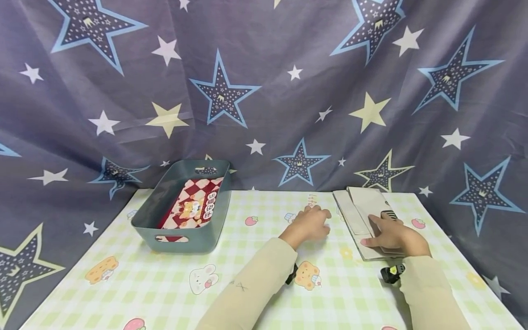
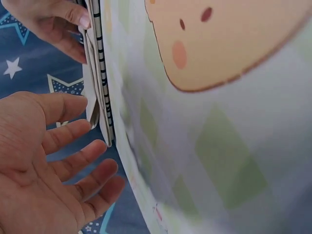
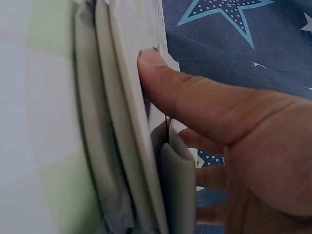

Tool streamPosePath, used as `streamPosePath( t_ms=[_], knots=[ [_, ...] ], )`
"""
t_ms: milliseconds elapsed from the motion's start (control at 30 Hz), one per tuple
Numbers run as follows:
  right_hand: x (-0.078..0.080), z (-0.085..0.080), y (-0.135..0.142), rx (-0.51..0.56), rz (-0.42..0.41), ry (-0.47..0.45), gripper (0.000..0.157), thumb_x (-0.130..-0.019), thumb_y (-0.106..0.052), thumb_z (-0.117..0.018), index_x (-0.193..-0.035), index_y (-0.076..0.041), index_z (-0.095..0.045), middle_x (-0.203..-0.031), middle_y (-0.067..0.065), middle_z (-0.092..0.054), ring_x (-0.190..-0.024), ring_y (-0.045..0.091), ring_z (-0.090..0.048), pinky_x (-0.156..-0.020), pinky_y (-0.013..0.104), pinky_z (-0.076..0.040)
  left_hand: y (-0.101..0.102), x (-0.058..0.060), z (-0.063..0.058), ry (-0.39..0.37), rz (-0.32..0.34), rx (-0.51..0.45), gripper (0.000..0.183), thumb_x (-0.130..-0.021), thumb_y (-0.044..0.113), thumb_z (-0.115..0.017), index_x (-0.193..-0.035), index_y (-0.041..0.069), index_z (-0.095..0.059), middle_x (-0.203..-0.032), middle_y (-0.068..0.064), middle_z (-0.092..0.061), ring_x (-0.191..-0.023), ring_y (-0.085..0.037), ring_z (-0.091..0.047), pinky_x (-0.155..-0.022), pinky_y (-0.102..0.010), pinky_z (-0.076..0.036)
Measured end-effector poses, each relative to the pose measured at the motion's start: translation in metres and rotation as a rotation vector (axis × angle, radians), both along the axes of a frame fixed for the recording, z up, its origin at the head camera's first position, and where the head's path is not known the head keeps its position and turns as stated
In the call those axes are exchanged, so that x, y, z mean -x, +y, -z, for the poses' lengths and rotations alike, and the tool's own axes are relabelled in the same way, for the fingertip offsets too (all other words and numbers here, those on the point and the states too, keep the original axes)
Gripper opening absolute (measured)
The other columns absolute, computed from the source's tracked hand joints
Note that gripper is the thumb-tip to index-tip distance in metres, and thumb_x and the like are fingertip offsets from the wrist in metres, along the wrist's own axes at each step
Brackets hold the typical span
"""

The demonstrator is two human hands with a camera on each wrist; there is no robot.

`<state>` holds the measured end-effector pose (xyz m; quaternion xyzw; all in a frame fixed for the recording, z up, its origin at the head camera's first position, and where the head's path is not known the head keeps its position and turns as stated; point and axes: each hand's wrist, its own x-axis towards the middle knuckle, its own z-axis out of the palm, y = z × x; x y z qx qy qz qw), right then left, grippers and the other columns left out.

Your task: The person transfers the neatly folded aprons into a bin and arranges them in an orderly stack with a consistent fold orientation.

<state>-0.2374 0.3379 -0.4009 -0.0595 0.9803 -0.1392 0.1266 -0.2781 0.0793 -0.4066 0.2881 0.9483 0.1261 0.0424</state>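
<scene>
A folded beige cloth (image 1: 363, 208), perhaps a canvas bag, lies flat in several layers at the table's right, with a dark print partly showing. My right hand (image 1: 392, 234) rests on it, thumb and fingers spread over the top. In the right wrist view, the thumb (image 3: 165, 83) presses on the upper layer beside a raised fold (image 3: 178, 180). To the left of the cloth, my left hand (image 1: 310, 223) is held over the tablecloth with its fingers loosely bent. The left wrist view shows that palm (image 2: 34, 165) holding nothing, near the cloth's edge.
A grey-green plastic basket (image 1: 142, 231) with handle holes stands at the left. Inside it lies a red-and-cream checkered packet or cloth (image 1: 191, 204) with a cartoon print. A checked tablecloth (image 1: 165, 293) covers the table, and a star-patterned curtain (image 1: 264, 123) hangs behind.
</scene>
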Motion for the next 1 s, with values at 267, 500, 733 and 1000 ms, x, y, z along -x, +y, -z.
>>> streamPosePath(
  t_ms=[267, 500, 733, 1000],
  knots=[
    [0.003, 0.003, -0.005, -0.006, 0.01, -0.009, 0.108, -0.084, -0.059, -0.077, -0.153, 0.009, -0.032, -0.15, 0.051, -0.018, -0.129, 0.077, -0.023, -0.102, 0.078, -0.03, 0.011, 0.004, 0.003, -0.098, -0.016, -0.078, 0.042, -0.101, 0.029, -0.059, -0.142, 0.02, -0.06, -0.142, -0.002, -0.058, -0.134, -0.026, -0.05, -0.11, -0.039, -0.042],
    [0.003, 0.003, -0.014, -0.015, -0.001, 0.017, 0.105, -0.084, -0.059, -0.077, -0.152, 0.009, -0.035, -0.148, 0.049, -0.025, -0.126, 0.075, -0.029, -0.102, 0.076, -0.033, 0.013, 0.012, 0.012, -0.246, -0.071, -0.347, 0.038, -0.1, 0.02, -0.062, -0.137, 0.008, -0.063, -0.126, -0.009, -0.068, -0.116, -0.021, -0.063, -0.1, -0.032, -0.05],
    [0.003, 0.002, -0.023, -0.025, 0.002, 0.011, 0.108, -0.082, -0.063, -0.077, -0.152, 0.008, -0.036, -0.148, 0.047, -0.028, -0.128, 0.074, -0.03, -0.102, 0.076, -0.033, 0.017, 0.016, 0.016, -0.443, -0.233, -0.64, 0.041, -0.096, 0.017, -0.067, -0.135, 0.004, -0.062, -0.123, -0.012, -0.068, -0.09, -0.022, -0.07, -0.081, -0.033, -0.057],
    [0.002, -0.003, -0.036, -0.011, -0.025, 0.009, 0.105, -0.082, -0.06, -0.079, -0.152, 0.007, -0.038, -0.149, 0.046, -0.031, -0.129, 0.075, -0.027, -0.103, 0.076, -0.032, 0.019, 0.024, 0.016, -0.739, -0.429, -0.96, 0.022, -0.097, 0.003, -0.063, -0.118, -0.003, -0.064, -0.091, -0.015, -0.059, -0.07, -0.021, -0.058, -0.075, -0.036, -0.061]
  ],
)
